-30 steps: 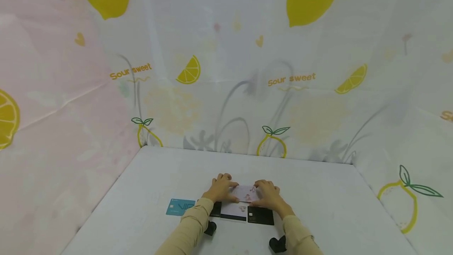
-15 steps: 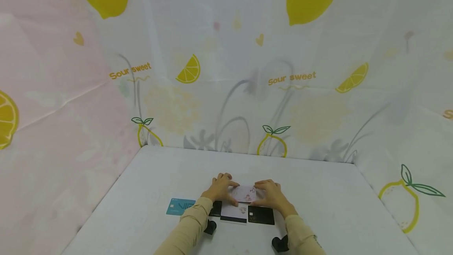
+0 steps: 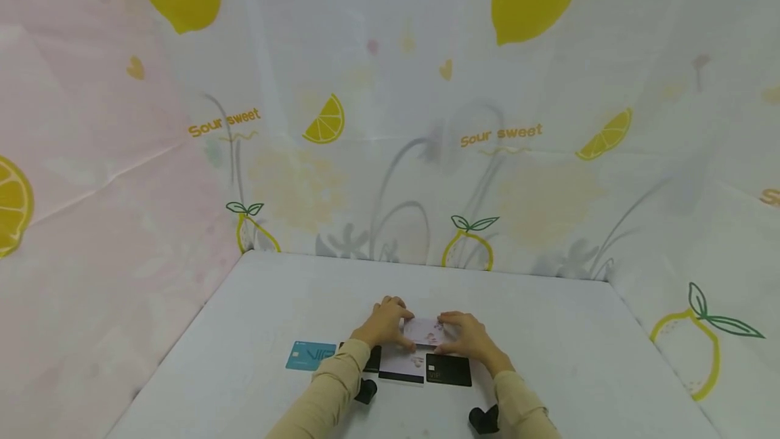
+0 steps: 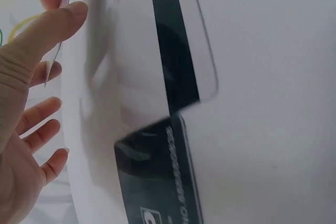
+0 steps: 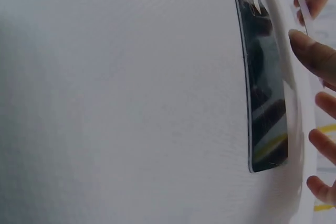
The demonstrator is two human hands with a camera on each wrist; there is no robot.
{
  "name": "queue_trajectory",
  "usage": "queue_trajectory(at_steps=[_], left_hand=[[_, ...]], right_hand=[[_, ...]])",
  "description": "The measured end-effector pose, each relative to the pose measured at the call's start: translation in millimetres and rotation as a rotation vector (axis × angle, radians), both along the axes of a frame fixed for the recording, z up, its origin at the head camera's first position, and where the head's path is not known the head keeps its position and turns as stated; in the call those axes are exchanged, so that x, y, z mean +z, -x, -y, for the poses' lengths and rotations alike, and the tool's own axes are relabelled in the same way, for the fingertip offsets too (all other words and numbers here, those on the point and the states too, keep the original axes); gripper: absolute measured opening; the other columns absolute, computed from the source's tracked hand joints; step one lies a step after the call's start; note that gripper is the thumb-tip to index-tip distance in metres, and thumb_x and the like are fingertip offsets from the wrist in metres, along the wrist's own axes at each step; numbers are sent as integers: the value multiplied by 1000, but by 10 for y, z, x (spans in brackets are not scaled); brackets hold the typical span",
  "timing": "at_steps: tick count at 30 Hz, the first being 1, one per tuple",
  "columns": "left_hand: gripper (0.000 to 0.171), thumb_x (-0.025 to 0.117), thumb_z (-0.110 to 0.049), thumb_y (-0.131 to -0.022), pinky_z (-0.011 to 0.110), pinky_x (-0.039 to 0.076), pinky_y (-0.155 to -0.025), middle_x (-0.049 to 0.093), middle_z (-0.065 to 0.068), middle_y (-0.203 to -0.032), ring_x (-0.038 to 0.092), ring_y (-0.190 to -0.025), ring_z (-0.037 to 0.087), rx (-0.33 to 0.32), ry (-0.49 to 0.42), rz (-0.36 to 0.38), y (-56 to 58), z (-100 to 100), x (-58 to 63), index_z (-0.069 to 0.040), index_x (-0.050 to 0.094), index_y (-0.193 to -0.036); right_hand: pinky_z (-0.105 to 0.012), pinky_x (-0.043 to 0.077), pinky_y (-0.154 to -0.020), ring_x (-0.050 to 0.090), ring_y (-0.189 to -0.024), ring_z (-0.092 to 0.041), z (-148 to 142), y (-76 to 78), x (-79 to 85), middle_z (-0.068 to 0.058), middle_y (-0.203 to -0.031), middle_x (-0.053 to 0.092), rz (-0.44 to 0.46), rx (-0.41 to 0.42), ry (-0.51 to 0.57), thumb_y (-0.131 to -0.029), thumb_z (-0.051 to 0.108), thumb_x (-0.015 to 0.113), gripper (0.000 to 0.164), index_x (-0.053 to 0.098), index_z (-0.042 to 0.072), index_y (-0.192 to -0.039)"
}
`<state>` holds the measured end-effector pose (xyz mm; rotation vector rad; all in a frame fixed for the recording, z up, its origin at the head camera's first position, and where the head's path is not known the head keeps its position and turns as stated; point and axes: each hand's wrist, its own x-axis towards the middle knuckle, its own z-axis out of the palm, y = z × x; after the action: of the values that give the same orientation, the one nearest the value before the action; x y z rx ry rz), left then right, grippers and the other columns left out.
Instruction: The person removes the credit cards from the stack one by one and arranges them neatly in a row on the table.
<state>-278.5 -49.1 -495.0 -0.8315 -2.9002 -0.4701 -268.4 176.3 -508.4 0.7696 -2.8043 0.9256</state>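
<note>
Both hands hold a pale pink card with a floral print [image 3: 424,331] by its two short ends, raised and tilted over the table. My left hand [image 3: 385,324] pinches its left end between thumb and forefinger, the other fingers spread loose. The right end is pinched likewise by my right hand [image 3: 470,337]. Edge-on, the pink card [image 4: 53,60] looks thin in the left wrist view. Just below it on the table lies a white card with a black stripe [image 3: 399,363]. A black card [image 3: 449,370] lies to its right, and another black card [image 3: 373,360] adjoins its left side, partly behind my left wrist.
A blue VIP card [image 3: 305,356] lies at the left of the row, partly covered by my left sleeve [image 3: 335,378]. Dark heart-shaped pieces [image 3: 484,419] show beside both wrists. A lemon-printed curtain [image 3: 390,120] rises behind the white table [image 3: 548,330].
My left hand and the pink card have shifted slightly to the right. Both hands keep their pinch on it; the cards on the table have stayed in place.
</note>
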Motion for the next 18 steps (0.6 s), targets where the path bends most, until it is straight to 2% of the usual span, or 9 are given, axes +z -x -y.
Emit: queue_trajectory(at_steps=[6,12,18], left_hand=[[58,85,-42,-61,36,39,-77,58,6,-105,48,-100,23,-14,-16,-26,-30,-117,46,-12,71,-108],[58,85,-40,-63,38,40,-80,60,5,-108,50,-104,23,-10,-24,-5,-79,-216,46,-11,69,-111],[57,83,-36,-67,41,41,-85,65,6,-111,54,-106,23,-44,-28,1,-106,-336,35,-8,67,-113]], right_hand=[[-65,37,-83,53,-112,-41,-62,-24,88,-17,-119,61,26,-25,-22,-59,23,88,61,65,1,-112],[-69,33,-85,51,-114,-42,-129,-95,168,-16,-122,60,53,-71,-27,-59,21,89,58,66,2,-109],[-63,35,-92,51,-115,-42,-258,-148,203,-17,-118,62,83,-81,-7,-60,16,87,57,65,0,-110]])
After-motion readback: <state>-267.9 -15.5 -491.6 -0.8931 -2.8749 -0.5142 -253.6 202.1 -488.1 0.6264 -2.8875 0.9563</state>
